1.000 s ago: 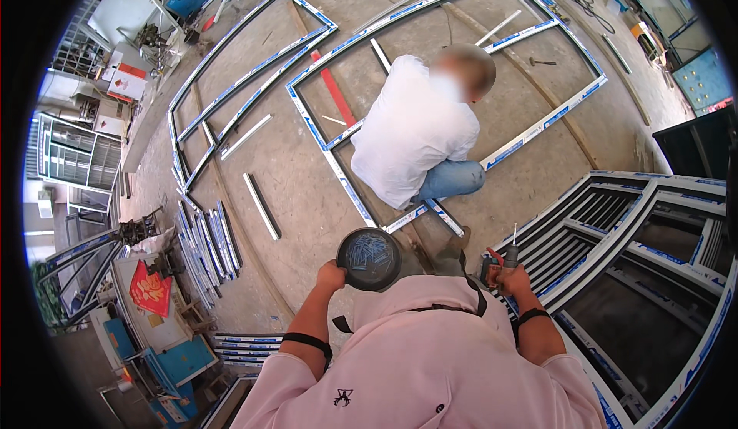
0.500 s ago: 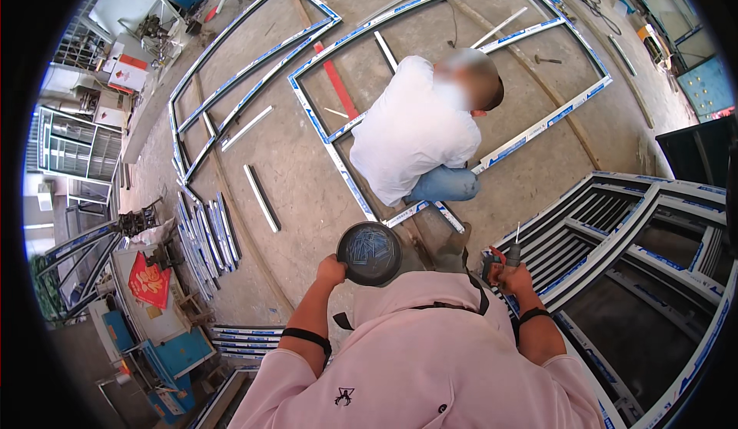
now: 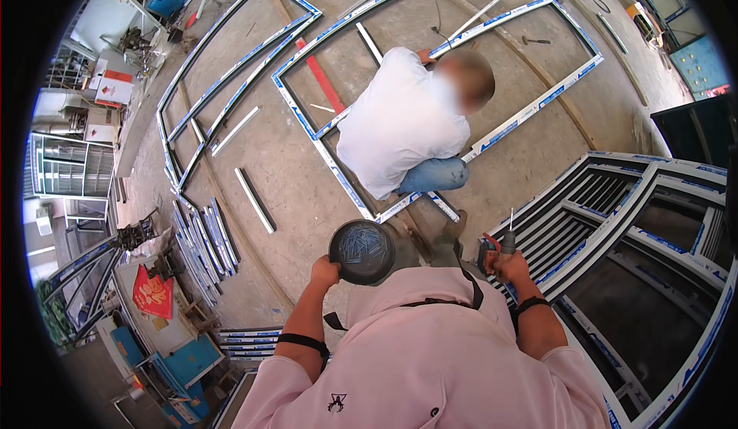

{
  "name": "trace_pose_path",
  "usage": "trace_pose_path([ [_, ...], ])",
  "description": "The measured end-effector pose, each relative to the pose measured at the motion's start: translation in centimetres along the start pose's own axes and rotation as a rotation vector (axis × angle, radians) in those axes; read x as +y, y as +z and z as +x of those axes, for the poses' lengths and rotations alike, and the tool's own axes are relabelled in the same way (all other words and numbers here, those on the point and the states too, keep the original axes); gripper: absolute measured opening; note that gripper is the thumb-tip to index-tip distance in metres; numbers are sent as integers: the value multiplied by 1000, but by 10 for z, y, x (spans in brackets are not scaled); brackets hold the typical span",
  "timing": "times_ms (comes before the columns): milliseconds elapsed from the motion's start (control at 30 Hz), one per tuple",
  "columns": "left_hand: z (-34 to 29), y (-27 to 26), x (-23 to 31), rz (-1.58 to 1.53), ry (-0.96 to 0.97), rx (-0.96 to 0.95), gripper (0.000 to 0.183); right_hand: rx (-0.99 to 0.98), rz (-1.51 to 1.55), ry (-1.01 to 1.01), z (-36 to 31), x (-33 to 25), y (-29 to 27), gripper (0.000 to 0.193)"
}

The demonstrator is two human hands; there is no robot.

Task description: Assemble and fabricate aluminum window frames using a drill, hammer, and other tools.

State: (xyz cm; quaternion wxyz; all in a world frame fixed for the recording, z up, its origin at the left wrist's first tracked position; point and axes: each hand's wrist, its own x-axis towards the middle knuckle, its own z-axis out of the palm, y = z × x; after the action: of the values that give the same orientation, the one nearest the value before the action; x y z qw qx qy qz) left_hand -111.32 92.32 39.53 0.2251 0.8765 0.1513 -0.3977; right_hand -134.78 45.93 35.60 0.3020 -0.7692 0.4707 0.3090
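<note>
My left hand (image 3: 326, 270) is closed on the left rim of a round black bowl (image 3: 336, 254), held level in front of my waist. In it lies a loose heap of long thin pieces, probably screws (image 3: 363, 244), though small to make out. To the right, my right hand (image 3: 510, 266) grips a cordless drill (image 3: 508, 241) with a grey body and red parts. A slender bit on it points up and away from me. The fingers under the drill are partly hidden.
A crouching co-worker in a white shirt (image 3: 403, 121) is just ahead, inside a large floor frame (image 3: 530, 112). Barred window frames (image 3: 646, 179) stand close on my right. Loose profiles (image 3: 204, 241) lie left, beside a long strip (image 3: 254, 200). A hammer (image 3: 536, 41) rests farther off.
The bowl has moved slightly left with my left hand, and the drill stays in my right. The co-worker's head has turned lower, and one of their hands now shows at the frame's crossbar.
</note>
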Motion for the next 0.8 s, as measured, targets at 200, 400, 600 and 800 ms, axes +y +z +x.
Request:
trace_pose_path([
  [200, 1, -2, 7, 44, 7, 1, 24, -2, -74, -44, 14, 17, 12, 75],
  [400, -5, -5, 17, 61, 19, 5, 25, -21, -166, -97, 2, 4, -7, 74],
  [600, 2, -4, 6, 68, 18, 7, 26, 26, -83, -22, 8, -2, -8, 74],
  [800, 6, 0, -9, 47, -3, 12, 26, 35, -64, -26, 8, -1, -3, 74],
])
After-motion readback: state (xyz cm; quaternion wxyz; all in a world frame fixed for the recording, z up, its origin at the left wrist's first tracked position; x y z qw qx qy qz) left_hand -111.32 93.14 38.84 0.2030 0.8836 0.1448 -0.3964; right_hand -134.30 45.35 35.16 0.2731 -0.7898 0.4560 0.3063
